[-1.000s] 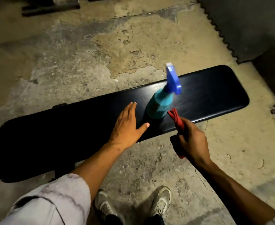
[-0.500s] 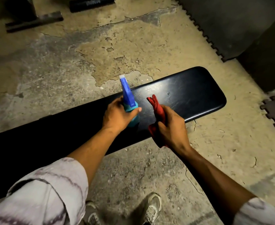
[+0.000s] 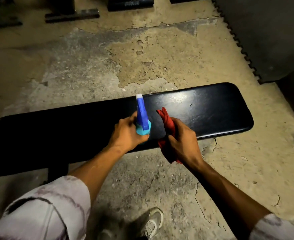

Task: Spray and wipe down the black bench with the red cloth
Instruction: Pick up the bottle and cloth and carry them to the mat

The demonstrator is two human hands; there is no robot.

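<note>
Bench (image 3: 203, 111) long axis runs lower left to right of frame | left hand (image 3: 125, 134) grips spray bottle (image 3: 142, 122), nozzle pointing up-frame | right hand (image 3: 180, 141) clutches red cloth (image 3: 167, 122), nearer shiny right end

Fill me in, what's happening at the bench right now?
A person stands over the black bench, which sits on a worn concrete floor. The left hand grips a blue spray bottle above the pad. The right hand holds a bunched red cloth at the near edge. No wiping contact yet.
</note>
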